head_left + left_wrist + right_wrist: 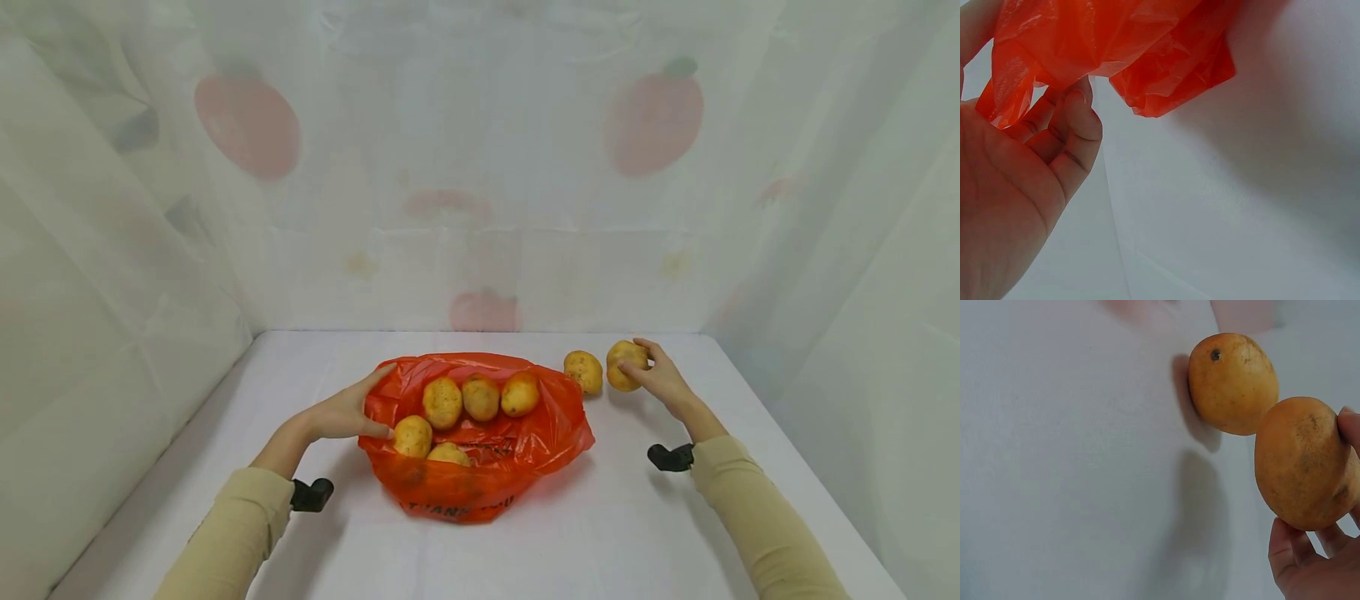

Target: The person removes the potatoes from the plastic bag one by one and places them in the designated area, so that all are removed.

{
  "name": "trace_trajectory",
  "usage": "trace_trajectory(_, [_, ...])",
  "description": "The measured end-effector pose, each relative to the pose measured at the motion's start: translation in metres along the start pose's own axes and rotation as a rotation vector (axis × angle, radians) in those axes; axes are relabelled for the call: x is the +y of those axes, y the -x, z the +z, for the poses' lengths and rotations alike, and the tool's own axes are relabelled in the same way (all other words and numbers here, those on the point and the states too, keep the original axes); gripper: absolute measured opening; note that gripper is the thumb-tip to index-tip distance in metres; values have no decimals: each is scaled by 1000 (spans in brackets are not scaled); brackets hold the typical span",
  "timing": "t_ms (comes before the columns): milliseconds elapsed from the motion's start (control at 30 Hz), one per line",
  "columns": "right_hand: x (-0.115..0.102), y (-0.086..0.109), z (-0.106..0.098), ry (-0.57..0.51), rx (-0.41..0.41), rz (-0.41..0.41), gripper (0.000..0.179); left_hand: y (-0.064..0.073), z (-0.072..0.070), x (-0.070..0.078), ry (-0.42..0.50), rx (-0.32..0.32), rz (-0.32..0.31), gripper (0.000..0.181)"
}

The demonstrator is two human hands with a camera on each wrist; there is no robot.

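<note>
A red plastic bag (480, 500) with printed lettering lies mouth-up on the table, with several potatoes (442, 403) showing inside. At its left side my left hand (341, 414) grips the rim, thumb inside near a potato. The left wrist view has the bag's thin film (1085, 37) running between the curled fingers and thumb. Right of the bag, my right hand (667, 387) holds a potato (624, 367) between thumb and fingers, its shadow apart from it in the right wrist view. Another potato (1233, 384) rests on the table just left of the held one.
The white table (600, 533) has white sheets (480, 275) with faded fruit prints hanging behind and at both sides. Black camera mounts (311, 495) sit on both wrists, by beige sleeves (757, 517).
</note>
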State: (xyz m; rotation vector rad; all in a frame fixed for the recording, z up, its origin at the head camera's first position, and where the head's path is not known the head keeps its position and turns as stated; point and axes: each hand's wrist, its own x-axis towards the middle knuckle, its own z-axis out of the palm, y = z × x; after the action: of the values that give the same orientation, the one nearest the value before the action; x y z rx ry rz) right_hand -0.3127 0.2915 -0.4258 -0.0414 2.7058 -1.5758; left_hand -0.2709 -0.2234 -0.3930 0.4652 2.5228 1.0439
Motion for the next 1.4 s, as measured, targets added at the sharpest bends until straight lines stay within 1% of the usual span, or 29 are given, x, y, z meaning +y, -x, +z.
trace_trajectory(500, [4,-5,6,74,-8,48,77,0,-1,-1,-6,4,-3,104])
trace_trajectory(900, [15,-15,12,111,15,57,80,-1,0,-2,-10,8,-6,105])
trace_trajectory(1167, [17,-15,13,136,26,72,79,-1,0,-1,-14,7,-3,105])
trace_trajectory(1400, [16,-16,14,149,18,64,78,-1,1,-2,-9,7,-7,104])
